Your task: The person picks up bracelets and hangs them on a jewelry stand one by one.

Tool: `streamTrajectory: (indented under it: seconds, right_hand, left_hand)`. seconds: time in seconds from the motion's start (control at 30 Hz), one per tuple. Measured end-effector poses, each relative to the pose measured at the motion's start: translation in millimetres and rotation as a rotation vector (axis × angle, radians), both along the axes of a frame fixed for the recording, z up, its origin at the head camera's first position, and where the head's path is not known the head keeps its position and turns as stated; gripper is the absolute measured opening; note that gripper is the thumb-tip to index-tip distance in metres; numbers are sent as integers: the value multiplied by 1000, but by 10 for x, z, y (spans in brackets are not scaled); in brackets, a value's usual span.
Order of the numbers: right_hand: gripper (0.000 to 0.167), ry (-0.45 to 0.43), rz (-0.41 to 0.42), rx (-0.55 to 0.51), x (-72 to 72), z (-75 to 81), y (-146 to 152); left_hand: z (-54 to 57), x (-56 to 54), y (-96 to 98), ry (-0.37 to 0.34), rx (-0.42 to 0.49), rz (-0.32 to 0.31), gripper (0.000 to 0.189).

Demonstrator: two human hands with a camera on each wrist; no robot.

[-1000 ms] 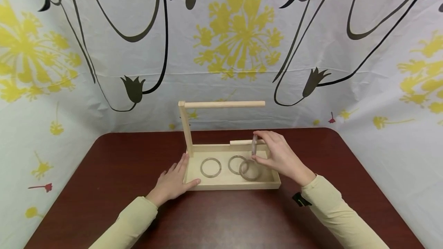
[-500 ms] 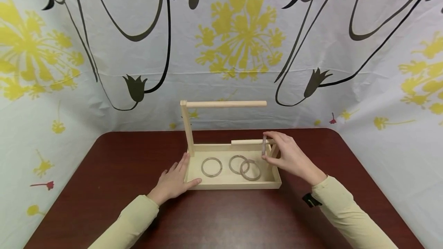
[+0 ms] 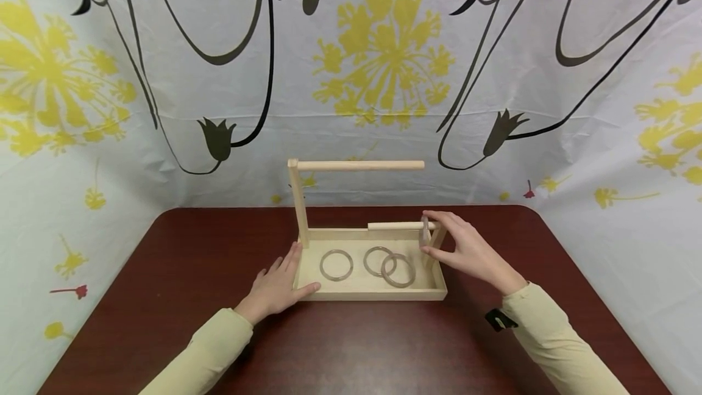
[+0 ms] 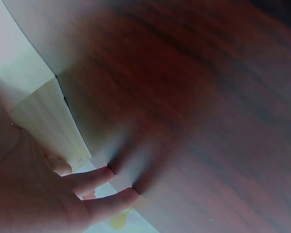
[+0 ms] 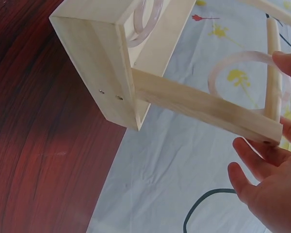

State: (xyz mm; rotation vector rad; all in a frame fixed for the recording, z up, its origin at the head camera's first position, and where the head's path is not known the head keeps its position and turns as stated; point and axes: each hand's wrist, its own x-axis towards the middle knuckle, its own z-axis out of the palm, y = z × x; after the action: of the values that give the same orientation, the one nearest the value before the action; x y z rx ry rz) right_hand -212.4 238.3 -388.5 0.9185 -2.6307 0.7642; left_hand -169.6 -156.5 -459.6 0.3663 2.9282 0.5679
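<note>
My right hand [image 3: 468, 255] pinches a translucent ring [image 3: 425, 233] between thumb and fingers. In the right wrist view that ring [image 5: 214, 77] goes around the lower wooden peg [image 5: 272, 43], close to its upright post [image 5: 199, 104]. My left hand [image 3: 274, 285] rests with fairly straight fingers at the left end of the wooden tray [image 3: 373, 296], its thumb over the front corner. Inside the tray, one ring [image 3: 322, 266] lies by itself on the left. Farther right, another ring [image 3: 365, 261] is overlapped by a third ring [image 3: 412, 278].
A taller post [image 3: 299, 212] rises from the tray's left end and carries a long upper peg [image 3: 359, 166] pointing right. The dark red-brown table [image 3: 351, 346] lies beneath, and a patterned cloth [image 3: 274, 90] hangs behind it.
My right hand has moved to the right with the pinched ring, along the lower peg toward its post. The left hand stays at the tray's left end.
</note>
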Motion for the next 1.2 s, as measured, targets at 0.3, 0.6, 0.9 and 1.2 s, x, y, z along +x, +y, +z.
streamTrajectory:
  seconds: [0.3, 0.6, 0.9, 1.2]
  right_hand:
    - [66, 16, 21, -35, 9, -22, 39]
    - [67, -8, -19, -60, 60, 8, 79]
    - [67, 36, -31, -74, 162, 117, 76]
    - [65, 124, 4, -130, 236, 202, 3]
  left_hand:
    - [17, 2, 11, -16, -4, 2, 100]
    - [24, 4, 10, -16, -7, 4, 100]
    - [14, 2, 12, -14, -4, 5, 100]
    - [27, 1, 12, -18, -2, 5, 100]
